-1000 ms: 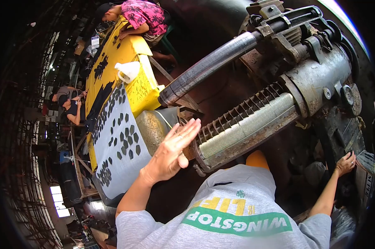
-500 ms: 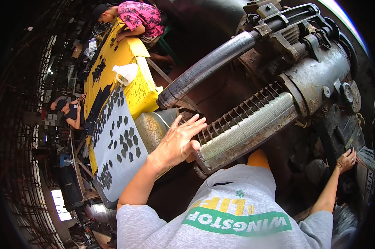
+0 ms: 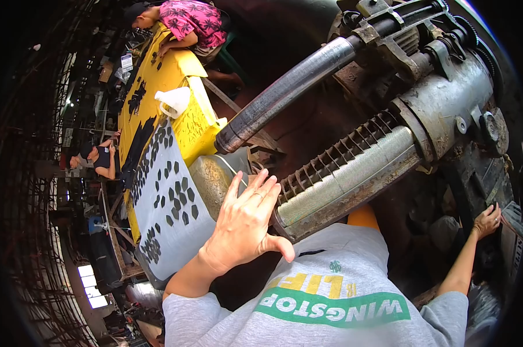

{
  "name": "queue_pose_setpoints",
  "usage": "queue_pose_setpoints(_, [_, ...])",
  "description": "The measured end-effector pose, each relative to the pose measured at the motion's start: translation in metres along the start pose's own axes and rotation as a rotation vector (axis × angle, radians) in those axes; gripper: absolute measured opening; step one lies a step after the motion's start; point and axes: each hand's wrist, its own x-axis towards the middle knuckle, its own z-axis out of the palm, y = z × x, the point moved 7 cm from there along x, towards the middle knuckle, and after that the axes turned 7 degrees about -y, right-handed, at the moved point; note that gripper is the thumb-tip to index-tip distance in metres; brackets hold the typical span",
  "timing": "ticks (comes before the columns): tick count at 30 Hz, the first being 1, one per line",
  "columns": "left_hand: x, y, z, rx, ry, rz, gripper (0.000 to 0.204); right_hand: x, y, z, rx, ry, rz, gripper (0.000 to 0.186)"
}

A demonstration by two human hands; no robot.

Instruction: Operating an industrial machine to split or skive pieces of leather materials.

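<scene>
My left hand [image 3: 250, 228] is open, palm down with fingers spread and thumb out, beside the left end of the rusty machine's trough [image 3: 296, 234], which has a row of metal ribs [image 3: 342, 153] and a pale textured strip [image 3: 354, 168]. Whether it touches the trough is unclear. My right hand [image 3: 487, 221] has curled fingers on the edge of a dark metal frame [image 3: 469, 191] at lower right, beside some clear plastic [image 3: 513, 217]. A long steel roller [image 3: 284, 92] slants above the trough, toward gears and a cylindrical housing [image 3: 446, 110].
A yellow table [image 3: 195, 136] holds black scraps, a white jug [image 3: 174, 101] and a grey sheet [image 3: 163, 243] with several dark cut pieces. A metal block [image 3: 206, 179] stands beside it. A co-worker in a pink shirt [image 3: 192, 23] bends over the table; others [image 3: 102, 159] work at the far left.
My left hand has turned palm down, its fingers spreading and thumb swinging outward. My right hand has shifted slightly upward along the frame. The co-workers moved only a little.
</scene>
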Motion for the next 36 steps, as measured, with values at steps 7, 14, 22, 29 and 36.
queue_pose_setpoints(7, [0.009,-0.006,0.005,0.100,-0.085,-0.014,0.115,-0.002,0.000,0.006,-0.007,-0.004,0.005,0.030])
queue_pose_setpoints(14, [0.006,-0.028,0.017,-0.086,-0.087,-0.104,0.114,-0.001,0.007,0.009,-0.005,-0.005,0.007,0.029])
queue_pose_setpoints(22, [0.018,-0.036,-0.021,-0.396,0.125,-0.025,0.022,-0.002,0.006,0.009,-0.026,0.008,-0.022,0.030])
queue_pose_setpoints(29, [0.034,-0.017,-0.021,-0.078,0.030,0.174,0.019,0.000,0.009,0.014,-0.024,0.011,-0.029,0.030])
queue_pose_setpoints(36, [0.035,0.008,-0.023,0.286,-0.023,0.313,0.024,0.000,0.007,0.011,-0.028,0.012,-0.014,0.029])
